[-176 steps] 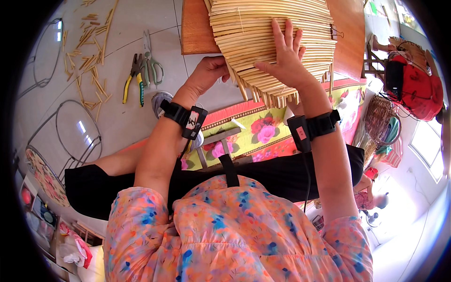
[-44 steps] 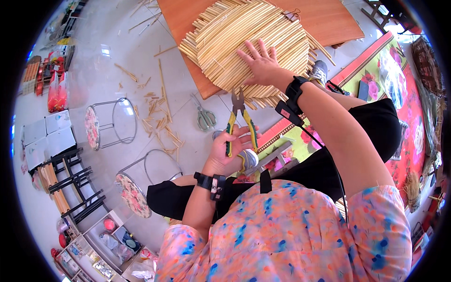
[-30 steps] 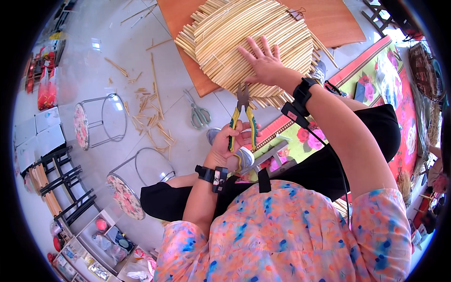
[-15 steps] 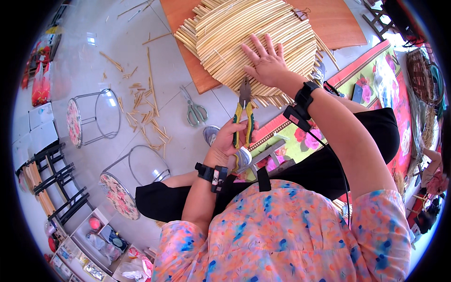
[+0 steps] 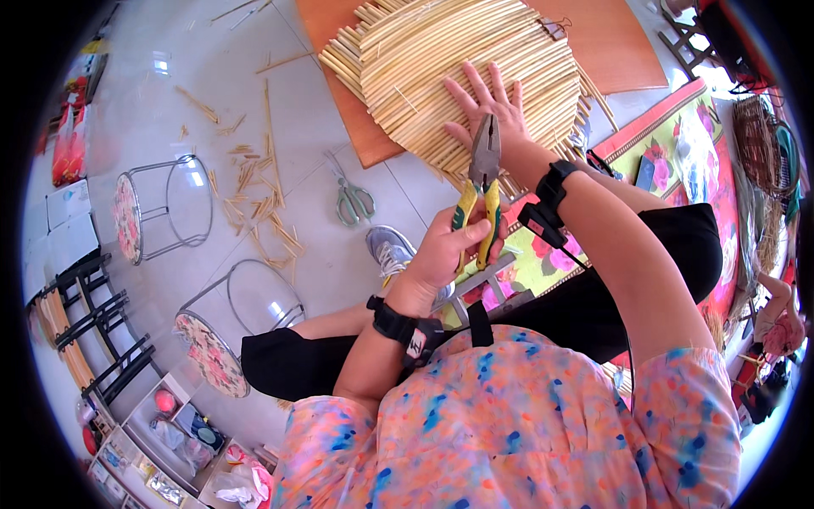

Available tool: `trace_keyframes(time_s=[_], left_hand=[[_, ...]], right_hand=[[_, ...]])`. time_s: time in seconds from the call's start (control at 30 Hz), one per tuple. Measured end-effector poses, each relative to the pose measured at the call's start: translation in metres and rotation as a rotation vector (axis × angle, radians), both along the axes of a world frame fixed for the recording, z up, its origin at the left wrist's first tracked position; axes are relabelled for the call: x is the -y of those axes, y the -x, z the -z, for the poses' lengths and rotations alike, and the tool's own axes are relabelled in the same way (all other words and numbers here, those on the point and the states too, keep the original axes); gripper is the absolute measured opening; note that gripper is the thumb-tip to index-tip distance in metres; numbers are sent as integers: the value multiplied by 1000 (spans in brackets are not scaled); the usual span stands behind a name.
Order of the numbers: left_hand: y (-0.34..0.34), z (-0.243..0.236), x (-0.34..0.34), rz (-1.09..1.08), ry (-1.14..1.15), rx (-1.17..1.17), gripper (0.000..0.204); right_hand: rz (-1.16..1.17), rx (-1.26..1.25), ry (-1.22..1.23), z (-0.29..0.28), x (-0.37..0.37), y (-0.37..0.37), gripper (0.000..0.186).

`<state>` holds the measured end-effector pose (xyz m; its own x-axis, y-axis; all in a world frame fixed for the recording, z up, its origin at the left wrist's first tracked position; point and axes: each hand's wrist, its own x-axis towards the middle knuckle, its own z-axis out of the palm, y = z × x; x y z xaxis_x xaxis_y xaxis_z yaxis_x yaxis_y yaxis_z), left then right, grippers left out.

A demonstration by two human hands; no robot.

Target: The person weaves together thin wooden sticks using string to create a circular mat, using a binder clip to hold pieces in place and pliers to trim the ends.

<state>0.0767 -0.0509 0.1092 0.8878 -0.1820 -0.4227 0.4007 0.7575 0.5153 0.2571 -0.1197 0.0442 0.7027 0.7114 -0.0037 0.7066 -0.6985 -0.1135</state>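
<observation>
A roundish mat of straw-coloured sticks (image 5: pixel 424 81) lies on an orange-brown board, its rim part trimmed and part uneven. My right hand (image 5: pixel 496 114) rests on it, fingers spread and flat. My left hand (image 5: pixel 449 246) is closed round the yellow-and-green handles of a pair of pliers (image 5: pixel 486 157). The pliers' jaws point up and away, raised in front of my right hand and overlapping it in view; nothing shows between them. A black binder clip (image 5: pixel 555 28) grips the mat's far right edge.
Green-handled scissors (image 5: pixel 352 202) and cut stick pieces (image 5: pixel 254 191) lie on the tiled floor, left of the board (image 5: pixel 623 64). Two round stools (image 5: pixel 127 216) lie tipped at the left. A floral mat (image 5: pixel 670 170) with a phone spreads at the right.
My left hand has lifted the pliers up and to the right, away from the mat's near edge. My right hand stays flat on the sticks.
</observation>
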Motion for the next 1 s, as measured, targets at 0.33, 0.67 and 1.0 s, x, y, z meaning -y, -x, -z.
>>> trace_keyframes(time_s=[0.33,0.67,1.0], left_hand=[[43,2,-35,-31,-504,-148,67],[71,17,-51,-167,-168,-386,50],[71,36,-47,85,-1384,56,44]], right_hand=[[5,-9,-15,3,2,2,66],[26,-8,-38,8,3,1,65],[35,-4,-49,2,3,3,65]])
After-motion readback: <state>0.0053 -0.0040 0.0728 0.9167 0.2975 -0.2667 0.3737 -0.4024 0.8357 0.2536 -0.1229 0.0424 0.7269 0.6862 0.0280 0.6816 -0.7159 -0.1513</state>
